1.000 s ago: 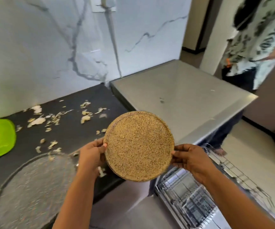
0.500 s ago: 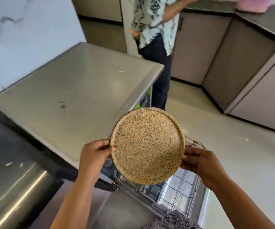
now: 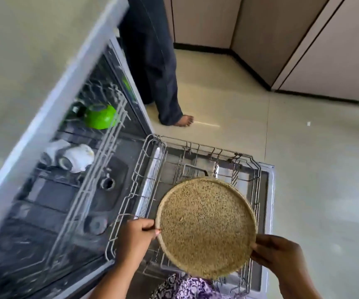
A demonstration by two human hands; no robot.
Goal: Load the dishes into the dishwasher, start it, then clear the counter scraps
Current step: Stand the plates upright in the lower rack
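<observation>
Here, the left hand (image 3: 136, 235) is pinching the left rim of a round speckled tan plate (image 3: 206, 227), thumb lying over the top edge and fingers curling behind it. The right hand (image 3: 279, 256) is gripping the lower right rim the same way, fingers wrapping the edge, thumb not clearly showing. Both hands are holding the plate tilted, its flat speckled face turning up toward the camera, with a narrow raised lip running round it. The plate is hanging over the pulled-out lower rack (image 3: 198, 156) of the dishwasher; whether it is touching the wires cannot be told. The grey wire rack is sitting on the lowered dishwasher door (image 3: 268, 212). Further left, an upper rack (image 3: 101, 160) is showing inside the open machine, carrying a green bowl (image 3: 101, 116) lying on its side and a white cup (image 3: 78, 157) near the front rail, blurred. Above the machine a pale steel countertop (image 3: 23, 61) is filling the upper left. Behind the rack another person's dark trouser leg (image 3: 152, 61) and bare foot (image 3: 184, 120) are standing on the beige tile floor (image 3: 314, 169), with cabinet fronts (image 3: 303, 39) beyond
</observation>
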